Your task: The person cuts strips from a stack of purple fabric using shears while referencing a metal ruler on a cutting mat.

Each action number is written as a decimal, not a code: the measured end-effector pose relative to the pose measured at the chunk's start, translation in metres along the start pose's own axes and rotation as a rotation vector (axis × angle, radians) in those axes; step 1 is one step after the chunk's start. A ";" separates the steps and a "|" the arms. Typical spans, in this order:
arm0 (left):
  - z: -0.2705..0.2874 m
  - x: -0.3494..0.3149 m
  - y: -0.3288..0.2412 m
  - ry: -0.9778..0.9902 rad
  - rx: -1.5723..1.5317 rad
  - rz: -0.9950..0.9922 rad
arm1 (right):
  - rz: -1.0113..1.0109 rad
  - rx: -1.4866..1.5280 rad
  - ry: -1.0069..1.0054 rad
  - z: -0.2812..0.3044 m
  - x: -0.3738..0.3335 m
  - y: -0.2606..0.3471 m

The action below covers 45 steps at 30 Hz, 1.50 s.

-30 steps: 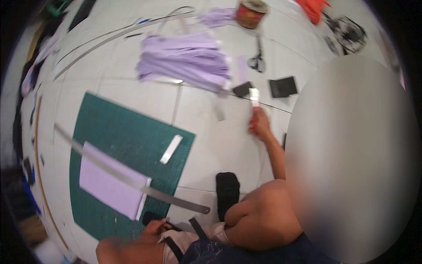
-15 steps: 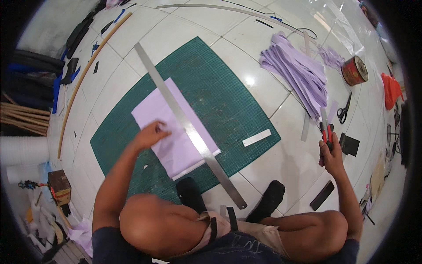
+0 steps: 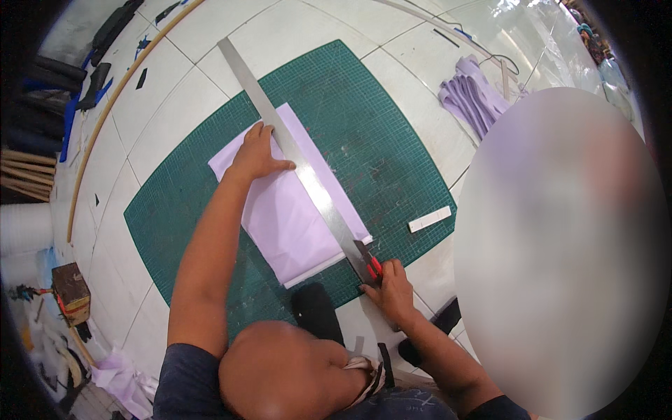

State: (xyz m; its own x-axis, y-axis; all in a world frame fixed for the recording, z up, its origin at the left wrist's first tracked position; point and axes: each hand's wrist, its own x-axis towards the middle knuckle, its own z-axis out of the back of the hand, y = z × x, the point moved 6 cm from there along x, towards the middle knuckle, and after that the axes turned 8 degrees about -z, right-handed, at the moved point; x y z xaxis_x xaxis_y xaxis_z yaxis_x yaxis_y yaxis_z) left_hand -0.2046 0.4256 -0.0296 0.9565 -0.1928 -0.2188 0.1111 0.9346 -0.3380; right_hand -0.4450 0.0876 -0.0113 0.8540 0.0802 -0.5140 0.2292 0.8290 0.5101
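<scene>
My left hand presses down on the long metal ruler, thumb spread away from the fingers. Beneath the ruler lies a folded lilac cloth, a narrow strip of it showing along the ruler's right side. In my right hand is a red and black utility knife. Its dark blade lies at the cloth's near right corner, close to the ruler's edge; whether it touches the cloth I cannot tell. The cloth rests on a green cutting mat.
A small white bar lies on the mat's right part. Lilac strips are bundled on the tiled floor beyond it. A long wooden rod curves along the left. A blurred oval hides the right side.
My right hand has brought the knife from the floor at the right to the cloth's near corner. My left hand has moved forward onto the ruler. The view has shifted.
</scene>
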 end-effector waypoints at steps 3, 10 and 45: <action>-0.001 -0.002 0.003 -0.031 0.008 -0.052 | 0.015 -0.043 -0.076 -0.021 -0.017 -0.007; -0.001 -0.002 0.013 -0.043 0.017 -0.061 | -0.037 -0.038 -0.041 -0.031 -0.016 -0.015; -0.014 0.000 0.002 0.009 0.128 -0.028 | -0.292 0.936 -0.178 0.033 0.097 -0.042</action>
State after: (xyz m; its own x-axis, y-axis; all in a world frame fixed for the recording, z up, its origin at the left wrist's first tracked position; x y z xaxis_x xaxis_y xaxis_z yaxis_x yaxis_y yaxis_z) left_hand -0.2078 0.4229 -0.0430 0.9501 -0.2219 -0.2191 0.1721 0.9590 -0.2250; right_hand -0.3564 0.0424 -0.0592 0.7456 -0.2052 -0.6340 0.6518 0.0261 0.7580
